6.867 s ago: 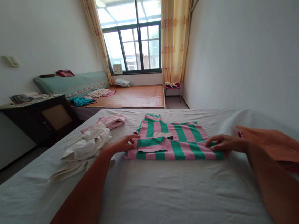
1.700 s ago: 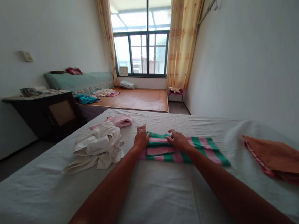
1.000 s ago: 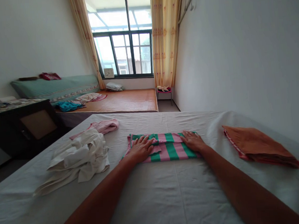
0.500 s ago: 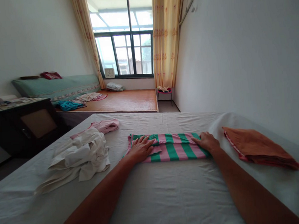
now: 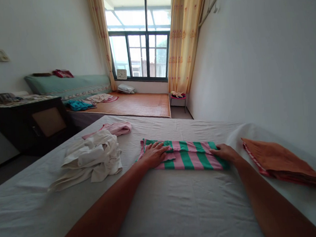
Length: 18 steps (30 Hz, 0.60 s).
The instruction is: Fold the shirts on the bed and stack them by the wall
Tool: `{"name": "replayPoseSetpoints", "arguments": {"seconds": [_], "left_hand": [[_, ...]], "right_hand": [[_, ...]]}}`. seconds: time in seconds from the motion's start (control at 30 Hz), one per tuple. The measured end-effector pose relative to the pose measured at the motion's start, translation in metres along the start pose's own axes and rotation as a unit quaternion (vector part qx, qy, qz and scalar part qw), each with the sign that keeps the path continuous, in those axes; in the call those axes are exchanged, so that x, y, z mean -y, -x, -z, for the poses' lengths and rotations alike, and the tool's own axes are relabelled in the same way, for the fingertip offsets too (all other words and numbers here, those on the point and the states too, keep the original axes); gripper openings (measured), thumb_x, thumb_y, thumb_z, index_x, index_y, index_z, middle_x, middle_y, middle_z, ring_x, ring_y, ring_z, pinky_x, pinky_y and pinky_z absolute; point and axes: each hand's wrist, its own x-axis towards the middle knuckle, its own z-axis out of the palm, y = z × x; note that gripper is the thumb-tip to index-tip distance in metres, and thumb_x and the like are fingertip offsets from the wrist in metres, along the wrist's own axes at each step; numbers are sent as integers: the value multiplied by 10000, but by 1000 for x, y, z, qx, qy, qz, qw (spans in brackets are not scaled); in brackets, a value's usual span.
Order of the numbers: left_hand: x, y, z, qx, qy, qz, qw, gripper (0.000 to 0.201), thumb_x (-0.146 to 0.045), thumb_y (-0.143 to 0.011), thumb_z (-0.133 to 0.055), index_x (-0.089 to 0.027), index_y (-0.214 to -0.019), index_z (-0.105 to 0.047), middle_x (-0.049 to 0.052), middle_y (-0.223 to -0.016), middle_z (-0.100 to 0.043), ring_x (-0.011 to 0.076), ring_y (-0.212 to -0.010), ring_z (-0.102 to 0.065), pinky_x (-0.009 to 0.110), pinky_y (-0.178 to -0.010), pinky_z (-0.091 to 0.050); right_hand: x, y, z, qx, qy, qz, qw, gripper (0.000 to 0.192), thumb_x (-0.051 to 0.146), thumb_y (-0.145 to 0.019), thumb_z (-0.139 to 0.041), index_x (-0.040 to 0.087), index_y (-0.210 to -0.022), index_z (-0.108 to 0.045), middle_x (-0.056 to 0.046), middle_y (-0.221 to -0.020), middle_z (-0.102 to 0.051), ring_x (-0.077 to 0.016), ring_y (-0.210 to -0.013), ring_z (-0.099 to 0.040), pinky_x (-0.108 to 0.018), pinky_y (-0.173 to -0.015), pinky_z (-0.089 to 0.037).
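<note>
A pink-and-green striped garment point(image 5: 189, 154), folded into a long flat band, lies crosswise on the white sheet. My left hand point(image 5: 155, 153) rests flat on its left end with the fingers stretched out. At the right end, my right hand point(image 5: 226, 152) is closed on the garment's edge, thumb on top; its other fingers are partly hidden. Left of the garment sits a crumpled heap of white cloth point(image 5: 95, 156), with a pink cloth point(image 5: 119, 128) just behind it. To the right of my right hand lies a folded orange-brown cloth point(image 5: 283, 159) with a red edge.
The white-sheeted surface point(image 5: 181, 208) reaches close to the right wall. Beyond it stands a bed with a brown mat point(image 5: 146, 104), bearing a blue cloth point(image 5: 79, 105). A dark cabinet point(image 5: 24, 125) is at the left, and a small stool point(image 5: 178, 96) stands below the curtain.
The view has swung slightly left, so things appear farther right. My right hand has gone from resting on the garment's right end to gripping its edge. My left hand stays flat on it.
</note>
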Motion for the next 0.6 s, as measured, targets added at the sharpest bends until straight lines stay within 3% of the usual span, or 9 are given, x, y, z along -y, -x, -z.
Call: {"name": "replayPoseSetpoints", "arguments": {"seconds": [0.2,0.4,0.5,0.6], "left_hand": [[-1,3,3,-22,33,-5,999,400,-381,-894,-451,-401,-1287,-520,7,-1406,-470,290,-1314,-360,512,-1064,-254],[-5,-3,11,-71,180,-64,979,342,-291,-869,-468,-207,-1136,-664,86,-1198,-630,238,-1184,-510,375,-1040,-359],[-9,-8,15,-88,311,3,946,365,-383,-893,-442,-159,-1035,-693,89,-1050,-689,243,-1027,-607,367,-928,-458],[-10,-9,18,-61,496,99,861,500,-517,-906,-383,-124,-1068,-646,100,-977,-696,224,-871,-653,349,-754,-533]], "right_hand": [[20,2,5,-92,-29,26,995,367,476,-772,-514,201,-958,-671,-91,-969,-708,-265,-908,-641,-321,-767,-464],[108,5,-4,-66,-162,107,979,337,440,-796,-516,167,-973,-602,-92,-944,-676,-224,-877,-619,-319,-788,-474],[164,5,-14,-53,-210,146,965,316,442,-791,-552,179,-963,-578,-68,-930,-663,-209,-865,-612,-333,-800,-478],[211,8,-22,21,-296,164,941,329,474,-810,-549,182,-961,-554,-58,-905,-662,-182,-777,-618,-314,-704,-505]]}}
